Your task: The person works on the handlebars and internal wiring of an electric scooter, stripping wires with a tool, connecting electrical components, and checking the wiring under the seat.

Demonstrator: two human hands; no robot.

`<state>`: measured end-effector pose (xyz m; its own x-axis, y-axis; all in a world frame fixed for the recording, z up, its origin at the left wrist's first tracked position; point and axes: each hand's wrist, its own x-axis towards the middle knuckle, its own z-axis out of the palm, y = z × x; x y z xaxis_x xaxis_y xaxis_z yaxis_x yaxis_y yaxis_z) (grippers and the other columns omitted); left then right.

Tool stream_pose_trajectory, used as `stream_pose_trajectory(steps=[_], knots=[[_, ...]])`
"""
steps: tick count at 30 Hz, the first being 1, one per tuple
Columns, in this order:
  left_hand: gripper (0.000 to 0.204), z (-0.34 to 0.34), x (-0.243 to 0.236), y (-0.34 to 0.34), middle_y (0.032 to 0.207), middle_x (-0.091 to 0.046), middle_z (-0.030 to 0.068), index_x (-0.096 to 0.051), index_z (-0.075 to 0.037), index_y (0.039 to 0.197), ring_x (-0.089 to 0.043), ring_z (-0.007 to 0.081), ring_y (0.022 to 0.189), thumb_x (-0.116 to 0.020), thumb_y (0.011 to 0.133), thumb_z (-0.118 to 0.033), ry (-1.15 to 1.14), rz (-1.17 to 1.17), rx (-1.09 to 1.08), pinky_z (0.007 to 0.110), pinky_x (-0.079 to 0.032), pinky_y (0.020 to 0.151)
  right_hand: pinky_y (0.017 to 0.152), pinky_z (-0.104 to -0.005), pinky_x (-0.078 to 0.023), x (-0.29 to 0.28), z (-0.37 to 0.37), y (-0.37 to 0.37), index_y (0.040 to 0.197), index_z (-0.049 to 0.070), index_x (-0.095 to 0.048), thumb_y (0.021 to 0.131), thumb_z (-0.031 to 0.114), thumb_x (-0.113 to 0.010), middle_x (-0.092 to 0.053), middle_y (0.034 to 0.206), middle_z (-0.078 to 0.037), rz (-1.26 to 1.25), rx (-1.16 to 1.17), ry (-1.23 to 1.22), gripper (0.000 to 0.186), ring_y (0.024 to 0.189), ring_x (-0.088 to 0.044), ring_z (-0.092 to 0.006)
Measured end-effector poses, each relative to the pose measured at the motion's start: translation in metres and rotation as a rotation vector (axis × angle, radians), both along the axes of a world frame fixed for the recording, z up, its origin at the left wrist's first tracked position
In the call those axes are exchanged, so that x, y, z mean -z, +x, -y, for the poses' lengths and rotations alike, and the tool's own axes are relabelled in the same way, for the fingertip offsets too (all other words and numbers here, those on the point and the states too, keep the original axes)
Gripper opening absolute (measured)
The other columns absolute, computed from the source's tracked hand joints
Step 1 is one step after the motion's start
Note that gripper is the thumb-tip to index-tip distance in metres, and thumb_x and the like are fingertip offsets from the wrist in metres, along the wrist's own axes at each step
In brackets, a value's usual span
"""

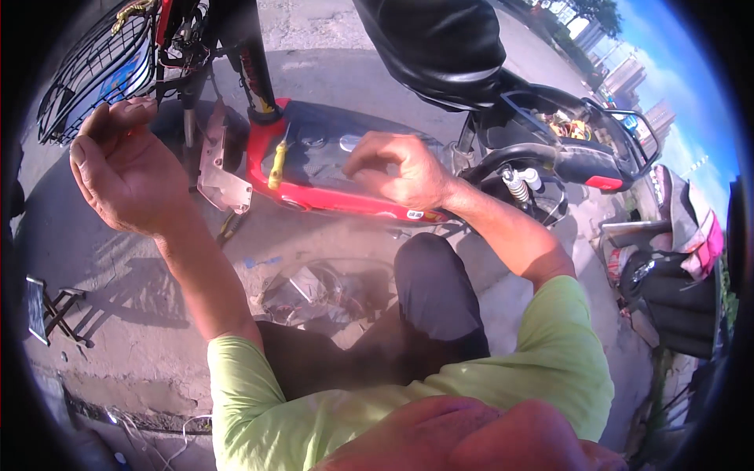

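Note:
My left hand (126, 177) is raised in the air near the scooter's front end, palm turned up. Its fingers are loosely curled, the thumb stands apart, and nothing shows in it. Over the footboard (322, 149) of a red and black electric scooter, my right hand (402, 171) has its fingers curled in; whatever they may hold is hidden. A yellow-handled tool (277, 165), perhaps a screwdriver, lies across the footboard's red edge. Between my left hand and the footboard is a pale metal bracket (224, 180) with holes.
A wire basket (94, 71) is at the scooter's front; exposed wires (569, 125) show at its rear. Pliers (230, 228) lie on the ground near a clear plastic bag (314, 290). A small folding stool (59, 310) stands at left, and piled belongings (667, 267) lie at right.

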<state>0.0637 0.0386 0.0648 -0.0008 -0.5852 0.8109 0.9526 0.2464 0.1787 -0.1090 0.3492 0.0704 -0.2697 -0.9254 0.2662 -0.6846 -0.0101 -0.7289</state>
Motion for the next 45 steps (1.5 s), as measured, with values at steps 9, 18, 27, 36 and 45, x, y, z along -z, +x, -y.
stream_pose_trajectory(steps=[9, 18, 27, 36, 45], knots=[[0.036, -0.066, -0.018, -0.026, 0.086, -0.068, 0.0245, -0.064, 0.009, 0.111, -0.065, 0.0332, 0.081, -0.043, 0.108, -0.02, -0.191, 0.072, -0.034, 0.047, -0.053, 0.082, 0.077, -0.0276, -0.056, 0.047, -0.203, -0.043, 0.108, 0.001, -0.07, 0.098, 0.006, -0.066, -0.07, 0.098, -0.005, 0.215, 0.357, 0.063, 0.013, 0.094, -0.066, -0.0115], [0.031, -0.118, -0.013, -0.083, 0.087, -0.066, 0.0214, -0.063, 0.01, 0.11, -0.061, 0.0297, 0.081, -0.045, 0.107, -0.015, -0.245, 0.216, -0.105, 0.044, -0.052, 0.082, 0.069, -0.0257, -0.051, 0.049, -0.444, -0.123, 0.113, -0.001, -0.067, 0.098, 0.004, -0.062, -0.07, 0.092, -0.004, 0.215, 0.932, -0.043, 0.017, 0.077, -0.062, -0.0098], [0.01, -0.211, -0.002, -0.152, 0.079, -0.068, 0.0111, -0.066, 0.007, 0.098, -0.061, 0.0166, 0.07, -0.06, 0.096, -0.002, -0.551, 0.785, -0.084, 0.029, -0.049, 0.068, 0.064, -0.0246, -0.048, 0.051, -0.5, -0.246, 0.115, 0.006, -0.066, 0.104, 0.012, -0.056, -0.07, 0.093, -0.003, 0.319, 1.17, -0.523, 0.016, 0.075, -0.063, -0.0103], [0.026, -0.206, 0.048, -0.142, 0.079, -0.068, 0.006, -0.067, 0.002, 0.098, -0.06, 0.0122, 0.074, -0.068, 0.099, -0.025, -0.515, 1.196, 0.046, 0.028, -0.047, 0.068, 0.065, -0.0256, -0.049, 0.069, -0.561, -0.405, 0.111, 0.01, -0.066, 0.105, 0.017, -0.054, -0.069, 0.093, -0.001, 0.622, 1.057, -0.806, 0.015, 0.077, -0.064, -0.0113], [0.021, -0.182, 0.124, -0.135, 0.077, -0.068, 0.0038, -0.069, -0.001, 0.097, -0.062, 0.0124, 0.074, -0.066, 0.1, -0.021, -0.109, 1.261, 0.006, 0.029, -0.049, 0.077, 0.066, -0.026, -0.05, 0.046, -0.565, -0.434, 0.11, 0.011, -0.066, 0.106, 0.019, -0.054, -0.069, 0.093, -0.001, 0.633, 1.041, -0.706, 0.015, 0.078, -0.065, -0.0117]])
